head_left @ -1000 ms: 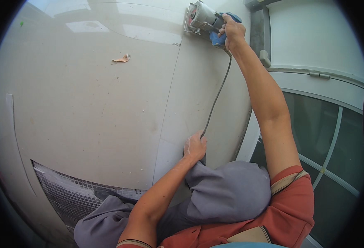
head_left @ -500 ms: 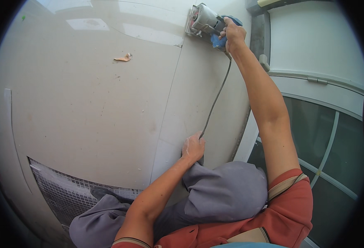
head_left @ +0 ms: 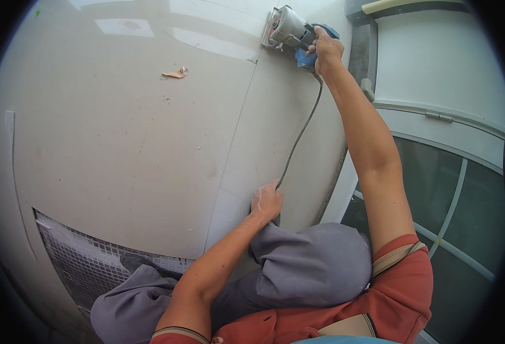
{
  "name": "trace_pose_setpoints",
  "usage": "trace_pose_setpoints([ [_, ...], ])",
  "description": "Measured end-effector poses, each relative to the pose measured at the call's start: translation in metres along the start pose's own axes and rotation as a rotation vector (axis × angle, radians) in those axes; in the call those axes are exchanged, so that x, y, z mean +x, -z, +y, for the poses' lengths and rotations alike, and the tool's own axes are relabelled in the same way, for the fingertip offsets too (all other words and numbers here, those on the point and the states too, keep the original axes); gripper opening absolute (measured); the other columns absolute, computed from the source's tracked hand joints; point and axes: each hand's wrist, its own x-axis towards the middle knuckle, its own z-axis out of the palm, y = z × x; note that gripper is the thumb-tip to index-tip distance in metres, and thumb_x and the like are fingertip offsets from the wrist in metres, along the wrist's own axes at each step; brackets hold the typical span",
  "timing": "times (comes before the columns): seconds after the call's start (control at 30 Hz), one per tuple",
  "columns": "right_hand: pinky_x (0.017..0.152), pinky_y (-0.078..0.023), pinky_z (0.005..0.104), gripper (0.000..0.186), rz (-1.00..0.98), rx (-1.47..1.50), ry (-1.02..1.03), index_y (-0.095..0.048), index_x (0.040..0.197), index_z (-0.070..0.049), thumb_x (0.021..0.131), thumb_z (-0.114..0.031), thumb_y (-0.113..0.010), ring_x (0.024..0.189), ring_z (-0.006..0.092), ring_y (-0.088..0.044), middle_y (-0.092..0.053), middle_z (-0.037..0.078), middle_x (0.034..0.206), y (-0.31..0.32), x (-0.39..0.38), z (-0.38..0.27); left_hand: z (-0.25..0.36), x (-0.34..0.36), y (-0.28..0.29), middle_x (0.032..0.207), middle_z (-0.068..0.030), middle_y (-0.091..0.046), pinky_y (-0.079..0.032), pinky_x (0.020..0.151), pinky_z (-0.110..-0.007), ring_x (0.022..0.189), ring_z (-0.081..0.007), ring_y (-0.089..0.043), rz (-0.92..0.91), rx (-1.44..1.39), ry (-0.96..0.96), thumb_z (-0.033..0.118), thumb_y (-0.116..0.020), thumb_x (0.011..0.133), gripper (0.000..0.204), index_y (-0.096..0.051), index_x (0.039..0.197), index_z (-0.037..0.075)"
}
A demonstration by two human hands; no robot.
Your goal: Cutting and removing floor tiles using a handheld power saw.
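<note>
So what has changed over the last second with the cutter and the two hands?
Almost nothing. The right hand still grips the power cutter at the far end of the tile, and the left hand still presses the tile by the cord. Only the view shifted slightly.

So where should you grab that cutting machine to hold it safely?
Hold the cutting machine by its blue rear handle, coming from the cord side, as the right hand does. The blade end points away, up the large pale tile, so fingers on the handle stay behind it.
</note>
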Motion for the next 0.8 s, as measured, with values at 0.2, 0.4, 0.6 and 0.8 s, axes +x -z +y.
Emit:
trace_pose_setpoints([
  [0.2, 0.039, -0.046, 0.0335, 0.027, -0.004, 0.048, 0.012, -0.057, 0.083, 0.005, 0.088, -0.019, -0.069, 0.047, 0.0180, -0.054, -0.056, 0.010, 0.067, 0.003, -0.006, 0.003, 0.007, -0.003, 0.006, 0.106, -0.0271, -0.067, -0.048, 0.092, -0.049, 0.102, -0.0440, -0.063, -0.025, 0.051, 0.011, 0.019, -0.052, 0.090, 0.037, -0.062, 0.121, 0.000],
  [0.4, 0.039, -0.046, 0.0334, 0.025, 0.014, 0.055, 0.003, -0.057, 0.083, 0.003, 0.089, -0.019, -0.069, 0.048, 0.0176, -0.054, -0.055, 0.009, 0.068, 0.005, -0.014, 0.006, 0.001, -0.001, 0.002, 0.107, -0.0274, -0.066, -0.047, 0.093, -0.050, 0.103, -0.0439, -0.062, -0.038, 0.054, 0.023, 0.019, -0.052, 0.090, 0.039, -0.062, 0.123, 0.000],
  [0.6, 0.040, -0.046, 0.0336, 0.025, 0.000, 0.100, -0.002, -0.058, 0.085, 0.003, 0.089, -0.019, -0.068, 0.049, 0.0175, -0.053, -0.055, 0.009, 0.069, 0.009, -0.019, 0.006, 0.002, -0.001, 0.003, 0.108, -0.0265, -0.066, -0.047, 0.093, -0.050, 0.104, -0.0439, -0.062, -0.032, 0.062, 0.027, 0.019, -0.053, 0.090, 0.039, -0.062, 0.123, 0.000],
  [0.8, 0.044, -0.047, 0.0331, 0.023, 0.009, 0.033, -0.019, -0.054, 0.081, -0.003, 0.091, -0.020, -0.067, 0.048, 0.0156, -0.052, -0.053, 0.005, 0.066, 0.005, -0.014, 0.003, 0.003, -0.002, 0.003, 0.108, -0.0262, -0.066, -0.048, 0.092, -0.050, 0.103, -0.0439, -0.062, -0.035, 0.062, 0.012, 0.020, -0.054, 0.090, 0.037, -0.062, 0.122, 0.001],
])
